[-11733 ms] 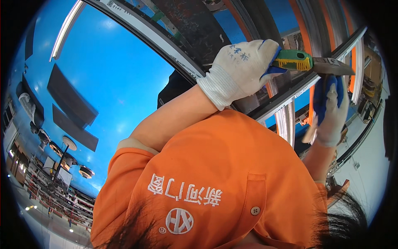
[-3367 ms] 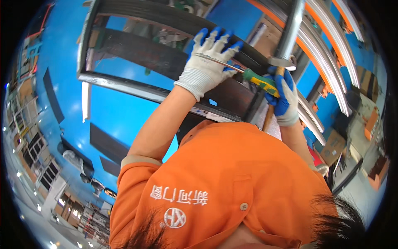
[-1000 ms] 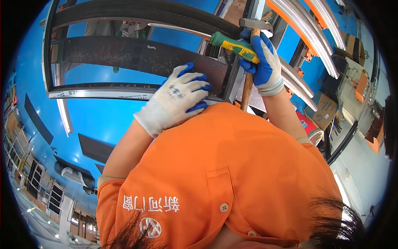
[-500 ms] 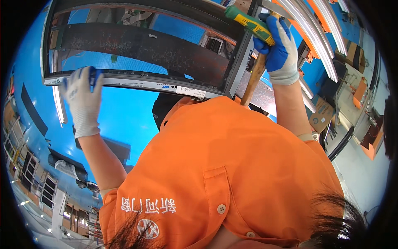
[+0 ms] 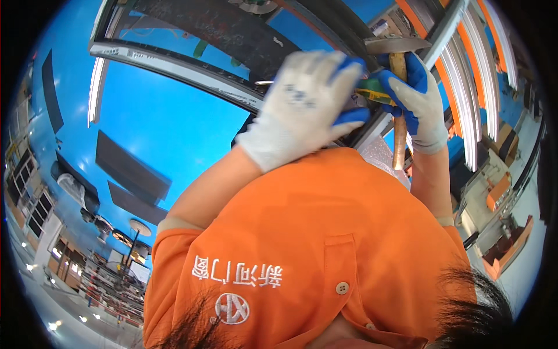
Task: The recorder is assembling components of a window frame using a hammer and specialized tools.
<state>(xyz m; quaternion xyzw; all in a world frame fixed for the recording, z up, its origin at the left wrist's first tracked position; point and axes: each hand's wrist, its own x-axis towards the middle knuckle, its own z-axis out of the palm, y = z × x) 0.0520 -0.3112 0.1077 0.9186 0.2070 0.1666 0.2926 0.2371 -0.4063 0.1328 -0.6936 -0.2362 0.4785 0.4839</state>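
My right hand (image 5: 418,99), in a white glove with a blue palm, is closed around the wooden handle of a hammer (image 5: 399,139). The hammer's metal head points up and away from me. A green-and-yellow handle (image 5: 374,92) of some tool also sits in that hand; its working end is hidden. My left hand (image 5: 305,102), gloved alike and slightly blurred, reaches across my chest. Its thumb and fingers are spread beside the green-and-yellow handle; firm contact cannot be made out. Beyond both hands lies a dark rectangular frame (image 5: 186,72) with pale labelled edging, partly covered by my left hand.
Long metal profiles (image 5: 465,110) with orange strips are lined up to the right. Blue surface (image 5: 168,116) spreads under and left of the frame, with dark flat strips (image 5: 125,166) on it. Racks and equipment (image 5: 110,279) stand far left; an orange-edged bench (image 5: 500,198) is at right.
My left hand has left the frame's near edge and swung right to the green-and-yellow handle. My right hand has come lower and slightly right with both tools. The view has turned, tilting the frame.
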